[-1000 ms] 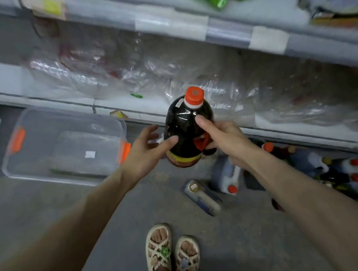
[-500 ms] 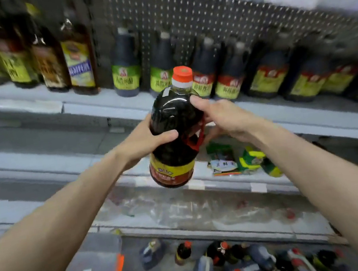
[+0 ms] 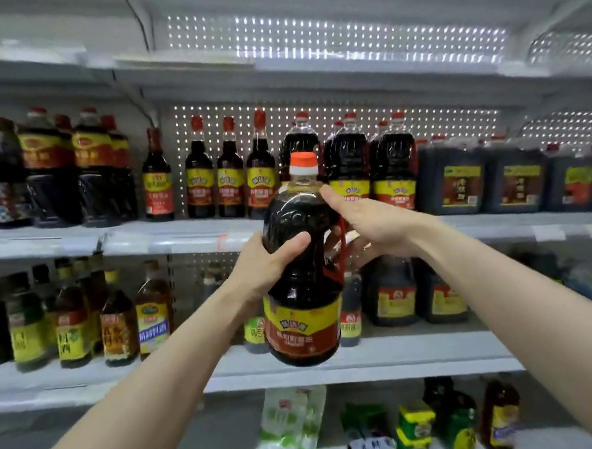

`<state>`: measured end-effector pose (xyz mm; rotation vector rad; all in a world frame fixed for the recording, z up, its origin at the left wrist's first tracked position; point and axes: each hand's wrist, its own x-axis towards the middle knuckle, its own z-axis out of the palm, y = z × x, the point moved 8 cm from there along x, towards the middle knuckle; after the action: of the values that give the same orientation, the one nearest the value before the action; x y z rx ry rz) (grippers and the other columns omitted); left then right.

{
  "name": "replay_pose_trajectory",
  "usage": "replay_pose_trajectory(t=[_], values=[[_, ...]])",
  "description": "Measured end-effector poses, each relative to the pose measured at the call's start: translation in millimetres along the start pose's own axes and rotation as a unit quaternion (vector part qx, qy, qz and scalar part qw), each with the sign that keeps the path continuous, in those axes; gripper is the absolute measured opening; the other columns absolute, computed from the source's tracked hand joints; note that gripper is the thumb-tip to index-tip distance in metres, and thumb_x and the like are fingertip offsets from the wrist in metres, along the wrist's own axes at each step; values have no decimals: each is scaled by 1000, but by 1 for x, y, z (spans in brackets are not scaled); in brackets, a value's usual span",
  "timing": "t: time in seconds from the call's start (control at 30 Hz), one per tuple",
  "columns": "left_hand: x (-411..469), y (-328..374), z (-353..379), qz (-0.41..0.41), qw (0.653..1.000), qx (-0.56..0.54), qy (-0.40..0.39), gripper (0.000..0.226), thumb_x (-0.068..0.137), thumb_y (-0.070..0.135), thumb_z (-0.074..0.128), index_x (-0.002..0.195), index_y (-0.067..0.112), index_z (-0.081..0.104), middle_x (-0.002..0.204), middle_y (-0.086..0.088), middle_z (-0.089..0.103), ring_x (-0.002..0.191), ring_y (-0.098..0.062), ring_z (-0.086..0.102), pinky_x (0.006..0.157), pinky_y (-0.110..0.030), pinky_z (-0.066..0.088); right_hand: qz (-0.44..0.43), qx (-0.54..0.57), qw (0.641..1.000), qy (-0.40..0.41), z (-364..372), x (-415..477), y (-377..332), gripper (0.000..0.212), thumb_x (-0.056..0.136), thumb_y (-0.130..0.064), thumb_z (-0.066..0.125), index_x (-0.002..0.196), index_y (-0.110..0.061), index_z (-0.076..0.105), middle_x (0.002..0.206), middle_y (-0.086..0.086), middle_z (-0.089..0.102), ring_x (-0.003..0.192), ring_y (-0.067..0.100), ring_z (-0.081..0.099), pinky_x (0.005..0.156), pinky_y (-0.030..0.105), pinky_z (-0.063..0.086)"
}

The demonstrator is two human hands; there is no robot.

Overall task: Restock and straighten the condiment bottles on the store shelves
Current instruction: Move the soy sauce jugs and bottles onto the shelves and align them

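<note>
Bottle (image 3: 306, 319) lifted higher (left hand (image 3: 260, 268), right hand (image 3: 373, 226) gripping).

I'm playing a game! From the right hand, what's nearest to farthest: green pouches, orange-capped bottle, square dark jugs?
1. Orange-capped bottle: held by the right hand.
2. Square dark jugs: higher, to the right.
3. Green pouches: far below, leftward.

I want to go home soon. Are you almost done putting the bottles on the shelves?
Partly. Done: the shelved bottles mostly stand upright, labels forward. In hand: the left hand and right hand grip one big dark bottle with an orange cap, raised in front of its matching bottles, not yet shelved. Left: setting it down, and a gap on the shelf below probably needs filling.
</note>
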<state>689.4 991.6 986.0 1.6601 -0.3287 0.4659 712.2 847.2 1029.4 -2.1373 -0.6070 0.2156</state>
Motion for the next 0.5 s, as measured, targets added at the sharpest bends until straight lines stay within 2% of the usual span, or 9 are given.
replay_pose_trajectory(t=[0.07,0.1,0.2,0.3,0.4,0.5], values=[[10,17,5,9,1000,8,3,8,87,26,68,92,28,62,82,11,73,83,-2,69,66,-14,50,-11,22,1000,18,-15,-3,-8,69,86,-75,33,113,-20,65,106,5,72,99,31,69,87,47,56],[16,22,7,13,1000,10,3,10,87,27,68,93,28,61,84,11,72,82,-1,68,67,-15,50,-19,27,999,30,-22,-5,-11,69,86,-74,32,115,-20,65,109,3,71,100,30,68,88,47,56],[35,39,18,17,1000,0,6,39,79,38,73,111,20,59,104,1,69,97,-13,66,76,-24,51,-46,58,995,67,-45,-9,-17,69,90,-70,32,116,-15,66,106,3,73,98,28,69,89,44,56],[58,56,34,40,999,-15,5,60,68,49,79,114,15,60,106,-2,70,97,-15,67,76,-24,53,-89,96,987,94,-72,-11,-21,60,94,-63,37,115,-15,66,103,5,75,95,25,71,90,43,55],[83,72,58,57,998,-28,2,53,77,41,76,118,12,60,107,-3,70,94,-12,68,71,-19,53,-127,125,977,119,-106,-9,-19,51,94,-59,42,116,-19,64,104,1,74,94,23,72,90,45,54],[108,81,81,72,997,-25,-3,51,77,40,76,117,11,61,108,-5,70,97,-15,68,77,-25,54,-150,148,968,134,-138,-4,-12,49,92,-56,48,116,-17,64,106,1,74,97,22,71,91,43,54]])
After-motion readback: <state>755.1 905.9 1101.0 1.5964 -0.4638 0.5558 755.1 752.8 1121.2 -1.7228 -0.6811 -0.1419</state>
